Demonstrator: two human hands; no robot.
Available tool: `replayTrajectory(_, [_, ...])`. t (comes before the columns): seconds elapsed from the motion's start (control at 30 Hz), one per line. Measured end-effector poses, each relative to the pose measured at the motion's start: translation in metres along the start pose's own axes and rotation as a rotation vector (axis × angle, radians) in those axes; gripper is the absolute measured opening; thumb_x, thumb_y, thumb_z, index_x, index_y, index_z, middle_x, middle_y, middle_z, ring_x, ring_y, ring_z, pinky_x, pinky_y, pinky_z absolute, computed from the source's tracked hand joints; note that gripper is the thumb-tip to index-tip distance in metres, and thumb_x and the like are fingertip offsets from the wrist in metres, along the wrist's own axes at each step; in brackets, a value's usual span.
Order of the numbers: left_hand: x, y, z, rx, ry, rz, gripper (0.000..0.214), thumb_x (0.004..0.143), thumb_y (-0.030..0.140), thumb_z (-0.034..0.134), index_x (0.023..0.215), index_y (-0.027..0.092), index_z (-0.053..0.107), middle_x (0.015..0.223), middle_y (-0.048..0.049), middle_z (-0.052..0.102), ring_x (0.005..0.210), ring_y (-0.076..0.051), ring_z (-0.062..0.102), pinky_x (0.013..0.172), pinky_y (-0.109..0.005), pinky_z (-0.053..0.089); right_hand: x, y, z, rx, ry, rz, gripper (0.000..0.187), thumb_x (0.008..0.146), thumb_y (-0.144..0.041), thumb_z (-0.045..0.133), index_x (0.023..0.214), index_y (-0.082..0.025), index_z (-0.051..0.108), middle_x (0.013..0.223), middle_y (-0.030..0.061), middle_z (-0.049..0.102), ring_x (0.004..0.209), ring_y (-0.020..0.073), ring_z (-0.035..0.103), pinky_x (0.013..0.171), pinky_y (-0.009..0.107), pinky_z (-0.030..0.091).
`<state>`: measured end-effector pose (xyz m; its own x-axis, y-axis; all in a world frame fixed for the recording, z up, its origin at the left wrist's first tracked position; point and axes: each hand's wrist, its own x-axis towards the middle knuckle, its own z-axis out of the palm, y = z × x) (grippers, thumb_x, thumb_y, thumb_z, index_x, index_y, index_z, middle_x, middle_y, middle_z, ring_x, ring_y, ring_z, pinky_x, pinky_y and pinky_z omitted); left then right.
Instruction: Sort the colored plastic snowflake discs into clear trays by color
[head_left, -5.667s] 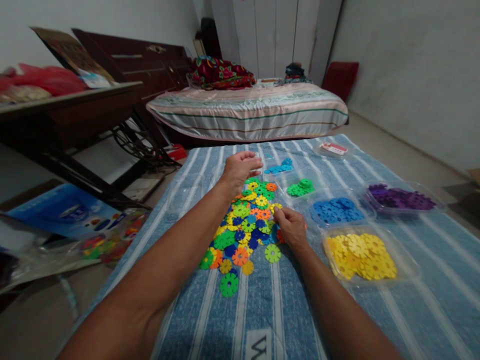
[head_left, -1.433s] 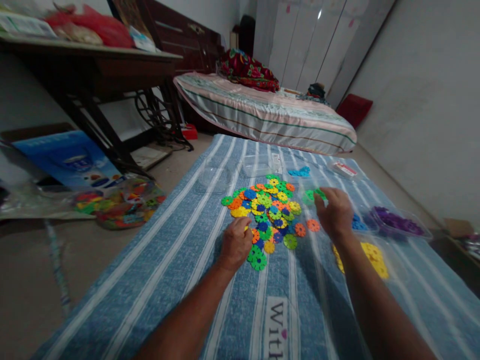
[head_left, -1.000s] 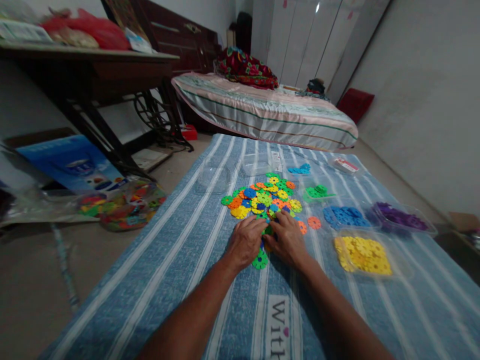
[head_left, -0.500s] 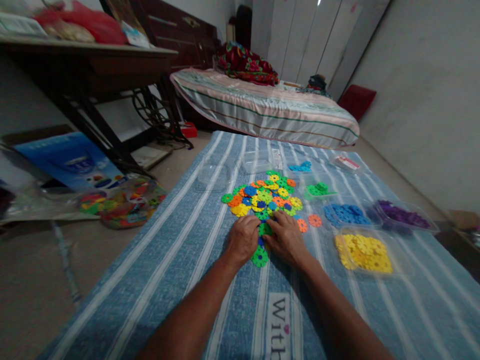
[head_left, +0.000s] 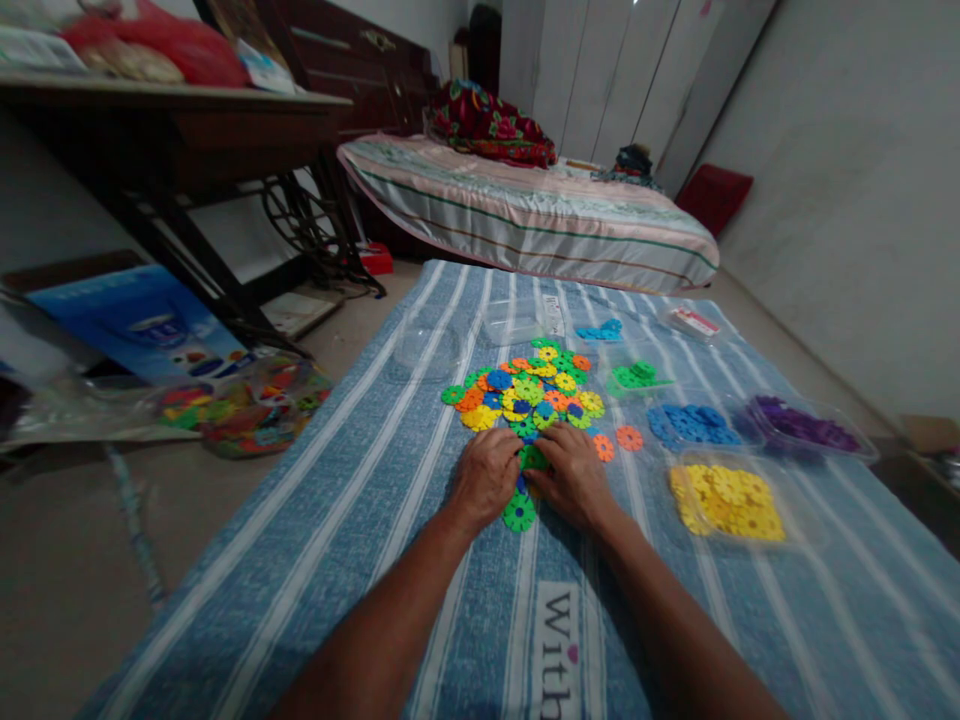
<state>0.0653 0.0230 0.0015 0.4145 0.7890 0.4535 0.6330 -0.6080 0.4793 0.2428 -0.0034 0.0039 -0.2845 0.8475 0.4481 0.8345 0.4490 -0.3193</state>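
Observation:
Both hands meet at the near end of a pile of notched plastic discs (head_left: 529, 390) in green, yellow, orange and blue. My left hand (head_left: 487, 470) has its fingers bent against the left edge of a green disc (head_left: 532, 458). My right hand (head_left: 571, 472) pinches the same disc from the right, with thumb and fingers curled. Below the hands, another green disc (head_left: 519, 512) lies on the cloth, and a blue one partly shows above it. Two orange discs (head_left: 629, 438) rest apart, right of the pile. The fingertips partly cover the pieces under them.
On the striped blue cloth (head_left: 360, 560) stand clear boxes of yellow discs (head_left: 727, 502), blue discs (head_left: 691, 425), purple discs (head_left: 806, 425) and green discs (head_left: 637, 375). Clear containers (head_left: 514, 322) sit behind the pile. A bed (head_left: 525, 210) stands beyond; a sewing table (head_left: 187, 100) is left.
Hardly anything differs. Both hands stay on the green disc with only tiny finger shifts, and the view has tilted very slightly.

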Motion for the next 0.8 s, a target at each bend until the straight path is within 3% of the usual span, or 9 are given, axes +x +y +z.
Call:
replayTrajectory(0.27, [0.0, 0.0, -0.003, -0.063, -0.006, -0.034, 0.014, 0.083, 0.015, 0.06, 0.092, 0.019, 0.069, 0.106, -0.0084, 0.072, 0.102, -0.023, 0.065, 0.093, -0.04, 0.053, 0.001, 0.008, 0.003, 0.162, 0.041, 0.057, 0.022, 0.077, -0.026, 0.074, 0.096, -0.021, 0.065, 0.104, 0.0099, 0.068, 0.104, 0.0284, 0.061, 0.09, 0.043, 0.048])
replayTrajectory(0.43, [0.001, -0.001, -0.001, -0.083, 0.024, -0.008, 0.02, 0.081, 0.01, 0.058, 0.094, 0.018, 0.071, 0.105, -0.0087, 0.072, 0.103, -0.023, 0.065, 0.094, -0.04, 0.053, 0.003, 0.008, 0.001, 0.346, 0.089, 0.155, 0.013, 0.072, -0.022, 0.074, 0.079, -0.023, 0.063, 0.097, 0.0062, 0.069, 0.098, 0.0251, 0.062, 0.089, 0.041, 0.048])
replayTrajectory(0.67, [0.001, -0.003, -0.001, -0.059, 0.026, 0.024, 0.022, 0.082, 0.012, 0.058, 0.097, 0.019, 0.072, 0.105, -0.0081, 0.073, 0.1, -0.023, 0.067, 0.091, -0.041, 0.055, 0.009, 0.008, -0.023, 0.649, 0.077, 0.323, 0.018, 0.076, -0.031, 0.072, 0.064, -0.022, 0.063, 0.098, 0.0058, 0.07, 0.1, 0.0232, 0.066, 0.091, 0.038, 0.048])
replayTrajectory(0.73, [0.001, -0.005, 0.001, -0.064, 0.04, 0.026, 0.023, 0.082, 0.011, 0.057, 0.097, 0.019, 0.072, 0.104, -0.0079, 0.073, 0.1, -0.023, 0.067, 0.091, -0.041, 0.055, 0.022, 0.023, -0.038, 0.611, 0.171, 0.328, 0.021, 0.077, -0.036, 0.071, 0.064, -0.022, 0.062, 0.095, 0.0058, 0.071, 0.097, 0.0237, 0.066, 0.091, 0.04, 0.048])
replayTrajectory(0.8, [0.0, -0.007, 0.003, -0.076, 0.054, 0.028, 0.024, 0.082, 0.01, 0.055, 0.096, 0.018, 0.073, 0.103, -0.008, 0.074, 0.1, -0.022, 0.067, 0.091, -0.041, 0.055, 0.037, 0.042, -0.055, 0.466, 0.356, 0.317, 0.022, 0.078, -0.04, 0.069, 0.067, -0.022, 0.062, 0.094, 0.0069, 0.071, 0.096, 0.0252, 0.066, 0.093, 0.044, 0.048])
